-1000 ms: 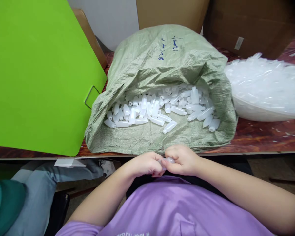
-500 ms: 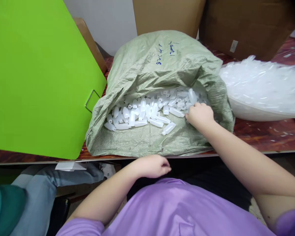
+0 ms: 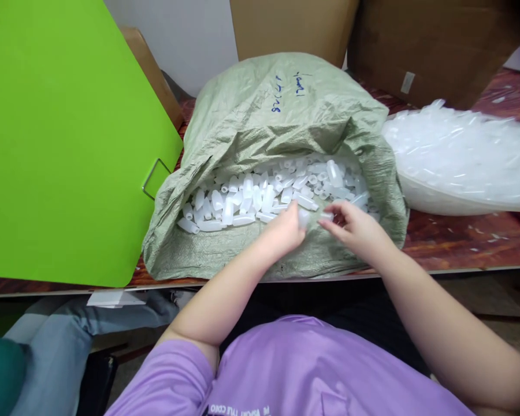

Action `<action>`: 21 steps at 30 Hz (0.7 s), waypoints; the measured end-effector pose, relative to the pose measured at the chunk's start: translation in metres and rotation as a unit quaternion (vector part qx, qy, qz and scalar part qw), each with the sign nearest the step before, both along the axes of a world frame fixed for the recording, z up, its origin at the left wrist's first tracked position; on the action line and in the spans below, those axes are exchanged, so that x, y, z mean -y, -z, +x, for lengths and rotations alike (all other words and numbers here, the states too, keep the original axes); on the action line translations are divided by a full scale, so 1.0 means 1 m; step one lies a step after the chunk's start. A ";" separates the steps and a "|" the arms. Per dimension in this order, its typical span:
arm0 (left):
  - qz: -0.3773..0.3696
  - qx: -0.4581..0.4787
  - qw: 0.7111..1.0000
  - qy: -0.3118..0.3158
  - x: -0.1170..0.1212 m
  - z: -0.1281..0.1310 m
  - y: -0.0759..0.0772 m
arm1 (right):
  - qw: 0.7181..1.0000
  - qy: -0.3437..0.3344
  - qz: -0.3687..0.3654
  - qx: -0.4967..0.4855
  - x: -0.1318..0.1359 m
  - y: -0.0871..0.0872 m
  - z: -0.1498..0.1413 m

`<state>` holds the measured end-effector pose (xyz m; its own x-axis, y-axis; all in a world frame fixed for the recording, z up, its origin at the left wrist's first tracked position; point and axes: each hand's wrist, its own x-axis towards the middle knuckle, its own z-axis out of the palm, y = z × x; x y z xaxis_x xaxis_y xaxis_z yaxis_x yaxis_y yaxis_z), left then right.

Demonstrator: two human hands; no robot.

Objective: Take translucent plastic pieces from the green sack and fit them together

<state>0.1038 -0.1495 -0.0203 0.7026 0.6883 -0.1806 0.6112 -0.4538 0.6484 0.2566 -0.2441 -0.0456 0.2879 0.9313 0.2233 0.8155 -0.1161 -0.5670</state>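
Note:
A woven green sack [image 3: 281, 127] lies on its side with its mouth toward me. Inside it is a heap of small translucent white plastic tubes [image 3: 247, 205], each with a short neck. At the mouth of the sack, my left hand [image 3: 286, 231] is closed on a plastic tube [image 3: 303, 218] that shows past its fingers, somewhat blurred. Just to the right, my right hand [image 3: 357, 228] pinches another plastic tube [image 3: 326, 216] between thumb and fingers. A small gap separates the two hands.
On the right, a clear bag [image 3: 463, 164] bulges with similar white pieces. A large green panel [image 3: 69, 144] with a wire handle stands at left. Cardboard boxes [image 3: 429, 46] are behind. The reddish table [image 3: 468, 240] ends near me. Another person's jeans-clad leg [image 3: 65, 341] is at lower left.
My hands, first together around something whitish at the table edge, came apart. The right reached into the sack and drew back slightly with a tube; the left moved up to the sack's mouth.

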 end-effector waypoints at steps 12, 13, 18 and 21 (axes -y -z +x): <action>-0.428 0.289 0.848 -0.121 0.023 -0.047 0.004 | 0.956 -0.192 0.215 0.048 0.051 0.011 -0.043; -0.452 0.269 0.844 -0.109 0.023 -0.050 0.006 | 0.951 -0.218 0.214 0.056 0.051 0.010 -0.042; -0.398 0.247 0.880 -0.085 0.029 -0.062 0.006 | 0.979 -0.142 0.064 -0.129 0.043 0.002 -0.055; -0.332 0.248 0.906 -0.084 0.035 -0.065 0.004 | 0.948 -0.094 -0.088 -0.290 0.037 0.001 -0.064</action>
